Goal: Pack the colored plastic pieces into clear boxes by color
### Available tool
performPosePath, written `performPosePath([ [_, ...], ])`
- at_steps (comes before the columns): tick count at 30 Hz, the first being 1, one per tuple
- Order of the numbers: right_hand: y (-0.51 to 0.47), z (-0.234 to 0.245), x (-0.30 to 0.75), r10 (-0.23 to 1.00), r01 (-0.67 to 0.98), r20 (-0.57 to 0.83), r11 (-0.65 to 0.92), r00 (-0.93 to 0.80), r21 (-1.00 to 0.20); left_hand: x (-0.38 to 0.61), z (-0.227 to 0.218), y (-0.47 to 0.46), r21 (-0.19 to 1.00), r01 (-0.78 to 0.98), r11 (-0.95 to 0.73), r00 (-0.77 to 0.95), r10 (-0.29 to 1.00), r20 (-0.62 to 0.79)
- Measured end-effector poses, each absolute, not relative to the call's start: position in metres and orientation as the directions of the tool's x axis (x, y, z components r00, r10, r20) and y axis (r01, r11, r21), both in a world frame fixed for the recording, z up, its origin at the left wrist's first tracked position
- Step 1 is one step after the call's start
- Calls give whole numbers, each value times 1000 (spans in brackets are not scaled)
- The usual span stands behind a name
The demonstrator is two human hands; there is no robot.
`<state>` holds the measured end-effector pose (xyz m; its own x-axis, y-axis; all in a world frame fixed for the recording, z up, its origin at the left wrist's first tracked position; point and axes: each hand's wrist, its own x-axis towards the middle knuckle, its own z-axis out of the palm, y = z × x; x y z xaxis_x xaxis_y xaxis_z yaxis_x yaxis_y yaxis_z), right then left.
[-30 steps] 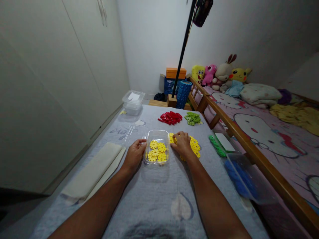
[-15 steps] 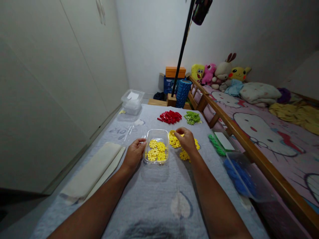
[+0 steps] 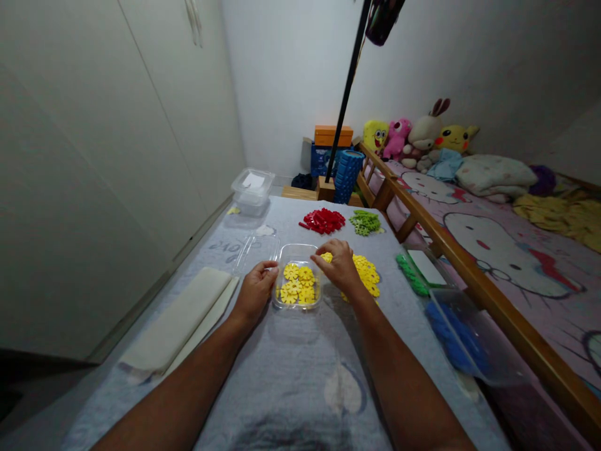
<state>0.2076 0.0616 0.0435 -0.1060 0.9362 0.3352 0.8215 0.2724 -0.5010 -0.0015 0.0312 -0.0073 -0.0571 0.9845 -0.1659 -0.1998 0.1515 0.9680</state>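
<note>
A clear plastic container (image 3: 298, 305) stands on the cloth in front of me, with several yellow snowflake-shaped discs (image 3: 292, 287) inside. My left hand (image 3: 257, 285) grips its left rim between thumb and fingers. Over the right rim is my right hand (image 3: 337, 263), its thumb and fingertips pinched together; whatever they hold is too small to make out. Just beyond that hand lies a loose pile of yellow snowflake discs (image 3: 369, 274), partly covered by the hand and wrist.
Farther back are a red pile (image 3: 323, 220) and a green pile (image 3: 365, 222) of pieces. A clear lid (image 3: 256, 250) and folded cloth (image 3: 183, 319) lie left. Stacked clear containers (image 3: 252, 188) stand at the far left; boxes with green and blue pieces (image 3: 457, 338) line the right.
My right hand has moved left from the yellow pile to the container's right rim, uncovering more of the pile. My left hand stays on the left rim.
</note>
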Motion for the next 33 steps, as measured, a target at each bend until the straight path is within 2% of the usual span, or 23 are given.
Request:
performPosePath([
  [3,66,45,221,951,859,310,167,-11,-484,-2,-7,31,970,-192,150,-53,985,-163],
  [7,69,33,229,979,950,196,4,61,-313,-3,-8,31,969,-195,151,-51,985,-163],
  [10,69,23,228,993,984,115,-10,31,-178,-3,-9,31,968,-201,152,-50,985,-165],
  [13,68,18,227,997,991,81,13,-2,-133,-2,-8,30,966,-210,154,-54,984,-169],
  [17,69,17,231,994,975,108,45,-22,-219,-2,-6,30,966,-211,151,-65,984,-168],
  [21,75,21,240,990,886,138,70,-7,-459,-3,-7,31,968,-205,142,-67,985,-159],
  [23,77,27,242,979,812,206,123,-3,-571,-3,-8,31,969,-201,143,-65,985,-158],
  [25,75,36,238,958,752,288,184,7,-633,-3,-8,31,968,-206,145,-62,985,-161],
  [28,67,50,224,934,725,356,250,-7,-642,-2,-8,31,964,-215,157,-50,984,-171],
  [33,54,54,197,926,773,340,336,-166,-538,-2,-7,31,966,-209,152,-42,986,-164],
])
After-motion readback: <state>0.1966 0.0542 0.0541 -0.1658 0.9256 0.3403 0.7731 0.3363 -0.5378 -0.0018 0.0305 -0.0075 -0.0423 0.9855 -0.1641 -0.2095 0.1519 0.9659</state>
